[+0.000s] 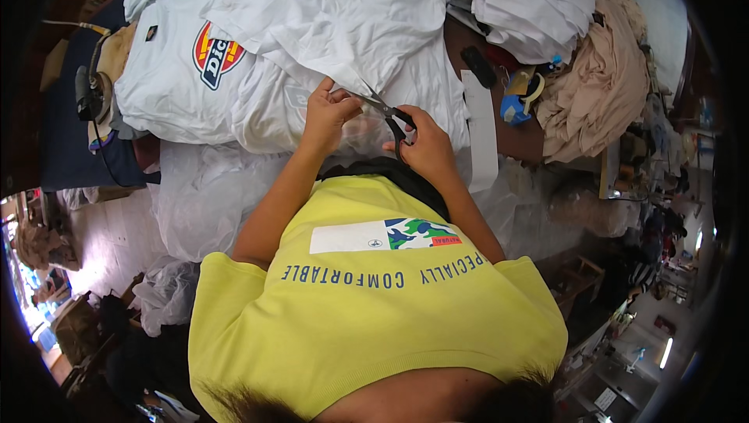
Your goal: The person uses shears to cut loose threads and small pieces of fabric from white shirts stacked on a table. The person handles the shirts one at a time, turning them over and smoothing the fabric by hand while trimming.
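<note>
My right hand point(429, 142) grips a pair of black-handled scissors point(388, 110), fingers and thumb in the loops. Their blades are parted and reach the hem of a white T-shirt point(335, 25). Just left of the blades, my left hand point(329, 115) pinches the edge of that shirt between thumb and fingers. Whether any thread lies between the blades is too small to tell. Beneath and beside it are more white T-shirts point(168, 72), one with a red, yellow and blue emblem on its front.
A white paper strip point(480, 130) hangs over the table edge at right. Beyond it lie a blue tape dispenser point(516, 109), a black object point(477, 67), a white cloth pile point(530, 2) and a beige cloth heap point(597, 80). Clear plastic bags point(211, 197) hang below the table. An iron-like tool point(92, 92) stands at left.
</note>
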Demonstrator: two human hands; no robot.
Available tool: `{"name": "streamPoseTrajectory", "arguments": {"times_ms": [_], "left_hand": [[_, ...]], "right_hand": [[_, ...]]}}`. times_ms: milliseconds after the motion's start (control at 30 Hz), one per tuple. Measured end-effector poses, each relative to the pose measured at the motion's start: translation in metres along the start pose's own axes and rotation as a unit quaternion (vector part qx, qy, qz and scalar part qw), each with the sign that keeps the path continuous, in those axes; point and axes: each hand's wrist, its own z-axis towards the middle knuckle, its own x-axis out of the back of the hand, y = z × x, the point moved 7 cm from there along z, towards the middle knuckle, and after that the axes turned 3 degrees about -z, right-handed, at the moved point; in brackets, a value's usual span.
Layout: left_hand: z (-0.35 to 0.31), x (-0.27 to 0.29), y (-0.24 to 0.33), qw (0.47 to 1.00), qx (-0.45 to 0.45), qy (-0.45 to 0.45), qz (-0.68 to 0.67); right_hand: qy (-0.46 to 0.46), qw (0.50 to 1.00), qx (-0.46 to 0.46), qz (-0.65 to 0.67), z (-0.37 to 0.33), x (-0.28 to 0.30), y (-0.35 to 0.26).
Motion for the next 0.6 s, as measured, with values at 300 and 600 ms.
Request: {"name": "streamPoseTrajectory", "arguments": {"times_ms": [300,600], "left_hand": [[-0.006,-0.009,0.001,1.0,-0.01,0.011,-0.015],[0.004,0.0,0.005,0.998,-0.046,0.022,-0.024]], "right_hand": [[-0.03,0.999,0.015,0.043,0.0,0.0,0.007],[-0.054,0.997,-0.036,0.046,-0.003,-0.001,0.021]]}}
